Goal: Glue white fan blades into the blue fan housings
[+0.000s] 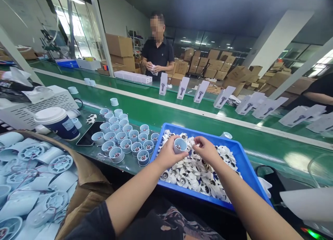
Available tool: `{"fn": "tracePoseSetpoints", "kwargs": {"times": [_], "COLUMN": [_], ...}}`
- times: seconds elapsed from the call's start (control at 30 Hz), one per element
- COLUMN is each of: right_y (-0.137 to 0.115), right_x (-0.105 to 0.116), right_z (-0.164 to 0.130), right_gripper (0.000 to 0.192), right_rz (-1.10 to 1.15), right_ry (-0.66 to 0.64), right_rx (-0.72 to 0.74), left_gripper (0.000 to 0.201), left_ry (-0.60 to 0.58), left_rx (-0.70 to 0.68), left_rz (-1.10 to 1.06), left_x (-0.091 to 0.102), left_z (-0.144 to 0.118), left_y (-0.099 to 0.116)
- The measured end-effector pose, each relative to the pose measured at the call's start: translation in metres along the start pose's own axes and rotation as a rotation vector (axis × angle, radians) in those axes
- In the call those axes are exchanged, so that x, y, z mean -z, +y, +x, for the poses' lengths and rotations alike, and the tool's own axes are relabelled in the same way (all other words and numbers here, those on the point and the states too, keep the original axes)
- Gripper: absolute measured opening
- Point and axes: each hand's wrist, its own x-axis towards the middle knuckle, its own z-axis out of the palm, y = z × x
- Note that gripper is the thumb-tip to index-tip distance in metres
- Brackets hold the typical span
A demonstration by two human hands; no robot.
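Observation:
My left hand (pixel 168 155) holds a small pale blue cylindrical fan housing (pixel 179 145) with its opening facing me, over a blue tray (pixel 246 163). My right hand (pixel 206 149) pinches a small white fan impeller (pixel 191 145) right beside the housing's rim. The tray is filled with several loose white impellers (pixel 194 174). To the left of the tray, several housings (pixel 122 137) stand upright in rows on the bench, motors visible inside.
A cardboard box (pixel 85 184) of housings sits at lower left. A lidded paper cup (pixel 58 122), a phone (pixel 90 133) and a white machine (pixel 28 106) lie left. A green conveyor (pixel 208 122) carries white product boxes (pixel 199 91). A person in black (pixel 158 56) stands opposite; another's arm (pixel 318 98) is at right.

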Motion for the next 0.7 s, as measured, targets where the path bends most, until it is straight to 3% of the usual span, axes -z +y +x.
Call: {"fn": "tracePoseSetpoints", "kwargs": {"times": [0.13, 0.27, 0.4, 0.5, 0.6, 0.7], "right_y": [0.003, 0.001, -0.008, -0.014, -0.016, -0.012], "right_x": [0.025, 0.035, 0.038, 0.038, 0.035, 0.034], "right_z": [-0.027, -0.056, -0.072, -0.076, -0.073, -0.068], "right_gripper": [0.044, 0.045, 0.026, 0.015, 0.010, 0.008], "right_rz": [0.416, 0.561, 0.447, 0.189, -0.038, -0.041], "right_ry": [-0.076, -0.076, 0.027, 0.124, 0.196, 0.182], "right_rx": [0.072, 0.148, 0.273, 0.469, 0.630, 0.673], "left_gripper": [0.055, 0.050, 0.043, 0.039, 0.038, 0.037], "left_ry": [-0.062, -0.133, -0.174, -0.162, -0.113, -0.048], "left_rx": [-0.191, -0.322, -0.375, -0.429, -0.502, -0.530], "left_rz": [0.175, 0.308, 0.382, 0.453, 0.463, 0.456], "left_x": [-0.003, -0.011, -0.016, -0.019, -0.022, -0.026], "left_z": [-0.003, -0.009, -0.012, -0.015, -0.022, -0.027], "left_y": [0.001, 0.013, 0.028, 0.036, 0.040, 0.041]}}
